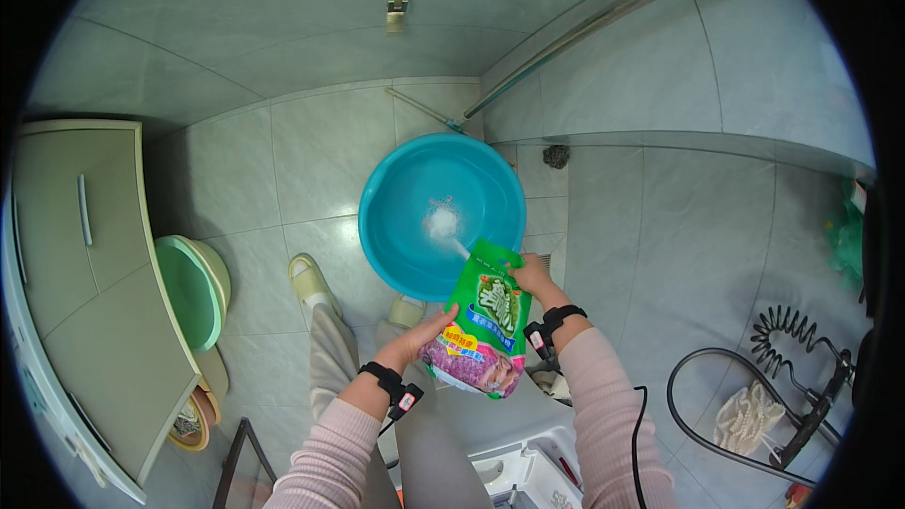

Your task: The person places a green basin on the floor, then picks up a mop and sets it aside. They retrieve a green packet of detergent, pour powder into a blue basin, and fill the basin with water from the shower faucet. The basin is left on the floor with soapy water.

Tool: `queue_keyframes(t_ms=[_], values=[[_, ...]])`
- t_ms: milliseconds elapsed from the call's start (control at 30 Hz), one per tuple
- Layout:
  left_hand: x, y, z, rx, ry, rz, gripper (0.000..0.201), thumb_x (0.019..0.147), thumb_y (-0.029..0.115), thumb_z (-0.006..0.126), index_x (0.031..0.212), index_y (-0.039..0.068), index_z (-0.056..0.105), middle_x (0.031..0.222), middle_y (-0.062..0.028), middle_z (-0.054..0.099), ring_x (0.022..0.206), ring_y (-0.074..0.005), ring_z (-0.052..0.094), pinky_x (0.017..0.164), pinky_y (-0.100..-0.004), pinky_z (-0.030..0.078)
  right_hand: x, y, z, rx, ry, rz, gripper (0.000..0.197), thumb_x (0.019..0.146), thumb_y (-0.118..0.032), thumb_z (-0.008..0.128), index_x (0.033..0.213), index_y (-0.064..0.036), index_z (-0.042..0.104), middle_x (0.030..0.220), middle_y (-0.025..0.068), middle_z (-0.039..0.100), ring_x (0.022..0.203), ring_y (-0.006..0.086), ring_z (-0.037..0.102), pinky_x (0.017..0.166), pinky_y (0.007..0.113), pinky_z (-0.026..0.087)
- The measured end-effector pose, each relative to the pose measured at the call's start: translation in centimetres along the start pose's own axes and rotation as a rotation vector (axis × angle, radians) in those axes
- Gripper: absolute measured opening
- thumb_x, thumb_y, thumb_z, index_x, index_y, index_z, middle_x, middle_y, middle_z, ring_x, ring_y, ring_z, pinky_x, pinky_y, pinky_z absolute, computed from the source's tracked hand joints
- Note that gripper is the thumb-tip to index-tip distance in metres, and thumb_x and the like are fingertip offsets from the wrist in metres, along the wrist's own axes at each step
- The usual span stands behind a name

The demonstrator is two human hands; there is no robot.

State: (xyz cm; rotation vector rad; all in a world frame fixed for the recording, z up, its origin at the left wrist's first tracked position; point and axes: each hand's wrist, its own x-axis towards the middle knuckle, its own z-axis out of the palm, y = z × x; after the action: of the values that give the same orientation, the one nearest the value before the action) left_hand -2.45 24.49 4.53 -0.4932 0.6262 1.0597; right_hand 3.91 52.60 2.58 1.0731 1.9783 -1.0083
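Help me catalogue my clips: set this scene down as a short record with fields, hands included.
Place: tiled room, seen from above
Left hand: holds the lower left side of the green and purple bag
Right hand: grips the bag's upper right corner
Bag: tilted, its top end toward the blue basin
Blue basin: on the floor, with a small white heap of powder inside
Powder: also in a thin stream near the bag's top
Left side: grey cabinet, light green basin beside it
Right side: black coiled cord
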Motion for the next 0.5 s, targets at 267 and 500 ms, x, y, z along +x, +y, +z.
queue_keyframes(t_ms=[267, 500], values=[[-2.1, 0.7, 2.0, 0.163, 0.026, 0.228, 0.067, 0.093, 0.043, 0.059, 0.141, 0.004, 0.034, 0.128, -0.0085, 0.057, 0.11, -0.0145, 0.058, 0.091, -0.0302, 0.049, 0.7, 0.0, 0.1, -0.034, 0.058, -0.039, 0.022, 0.08, -0.016, 0.068, 0.094, 0.0014, 0.068, 0.084, 0.0221, 0.067, 0.077, 0.0324, 0.066, 0.07, 0.041, 0.049], [-2.3, 2.3, 2.7, 0.32, -0.054, 0.16, 0.07, 0.092, 0.041, 0.062, 0.144, 0.005, 0.031, 0.13, -0.0091, 0.055, 0.112, -0.0156, 0.057, 0.093, -0.0307, 0.048, 0.9, -0.6, -0.3, -0.029, 0.005, -0.059, 0.023, 0.081, -0.018, 0.067, 0.095, 0.0008, 0.068, 0.085, 0.0218, 0.067, 0.078, 0.0322, 0.066, 0.071, 0.04, 0.049]])
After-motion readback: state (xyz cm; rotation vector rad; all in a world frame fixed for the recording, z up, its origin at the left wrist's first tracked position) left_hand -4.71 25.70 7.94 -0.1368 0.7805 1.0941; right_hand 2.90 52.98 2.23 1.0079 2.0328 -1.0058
